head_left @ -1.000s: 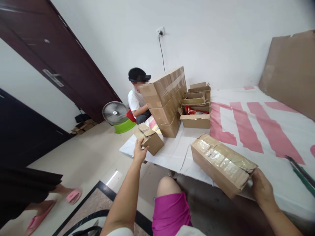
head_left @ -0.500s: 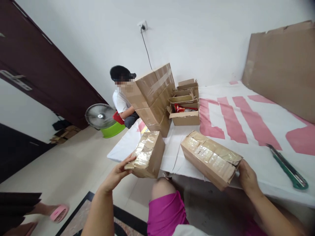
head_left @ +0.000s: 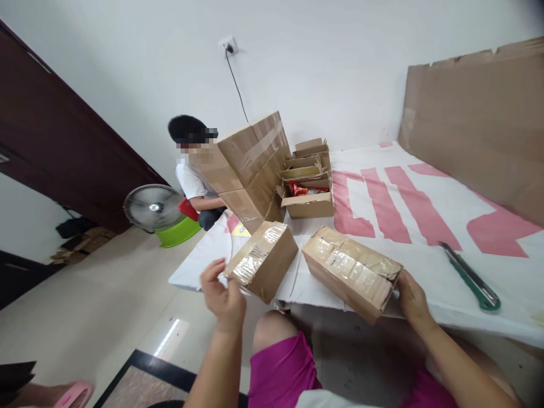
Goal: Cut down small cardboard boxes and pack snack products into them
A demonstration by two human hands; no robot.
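Note:
At the table's front edge lies a taped cardboard box, its near end sticking out past the edge. My left hand is beside that end, fingers loosely curled and apart, not gripping it. Another taped cardboard box lies to the right, tilted over the edge, with a torn flap at its near corner. My right hand has hold of this box by its right end; the fingertips are partly hidden behind it. A green box cutter rests on the table further right.
Stacked cardboard boxes stand at the table's left side, beside several open boxes, one with red packets. A large cardboard sheet leans at the back right. A person crouches behind the stack near a fan.
My left hand has let go of the left box, which now sits further onto the table edge. My right hand keeps its hold on the other box. The view has shifted right.

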